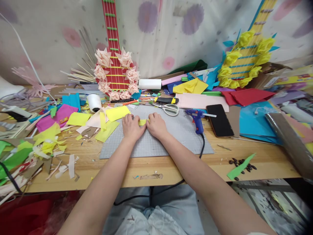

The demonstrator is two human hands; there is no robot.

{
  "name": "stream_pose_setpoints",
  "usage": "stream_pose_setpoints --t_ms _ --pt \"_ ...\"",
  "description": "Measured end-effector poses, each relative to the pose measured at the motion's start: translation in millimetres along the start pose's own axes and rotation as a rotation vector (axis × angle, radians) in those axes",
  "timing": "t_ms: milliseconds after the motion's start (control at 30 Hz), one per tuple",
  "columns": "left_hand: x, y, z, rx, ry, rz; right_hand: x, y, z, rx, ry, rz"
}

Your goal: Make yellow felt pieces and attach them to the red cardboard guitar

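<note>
Head view: left hand [132, 128] and right hand [156, 125] seemingly pinch a yellow paper strip [142, 122] on the grey cutting mat [176, 137].

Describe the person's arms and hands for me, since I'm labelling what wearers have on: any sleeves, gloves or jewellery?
Both arms are bare to past the elbows, with no sleeves showing. The left hand and right hand wear no gloves; no rings, watch or bracelets are visible.

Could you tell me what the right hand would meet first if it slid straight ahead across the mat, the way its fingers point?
Probably the scissors, just beyond the right hand; depth is uncertain.
</note>
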State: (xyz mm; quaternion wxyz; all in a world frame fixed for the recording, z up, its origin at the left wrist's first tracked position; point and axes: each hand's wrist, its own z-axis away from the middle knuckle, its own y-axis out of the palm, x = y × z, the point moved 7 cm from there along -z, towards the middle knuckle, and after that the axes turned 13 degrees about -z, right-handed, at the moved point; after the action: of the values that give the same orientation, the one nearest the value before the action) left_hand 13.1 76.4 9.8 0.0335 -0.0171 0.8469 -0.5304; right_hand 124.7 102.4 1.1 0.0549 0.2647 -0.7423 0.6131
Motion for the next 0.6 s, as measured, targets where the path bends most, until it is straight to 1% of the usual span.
stream_pose_setpoints --t_ms 200,367,600 --pt "2.7 5.2 0.5 0.058 -0.032 0.028 4.0 1.1 4.4 0.011 -0.033 0.012" --pt "8.6 8.3 0.4 0.091 -0.071 0.056 -2.3 1.7 4.4 -0.002 0.011 -0.022" --pt "11.0 8.6 0.6 0.119 -0.026 0.100 -10.0 -0.7 3.5 0.032 0.072 -0.106"
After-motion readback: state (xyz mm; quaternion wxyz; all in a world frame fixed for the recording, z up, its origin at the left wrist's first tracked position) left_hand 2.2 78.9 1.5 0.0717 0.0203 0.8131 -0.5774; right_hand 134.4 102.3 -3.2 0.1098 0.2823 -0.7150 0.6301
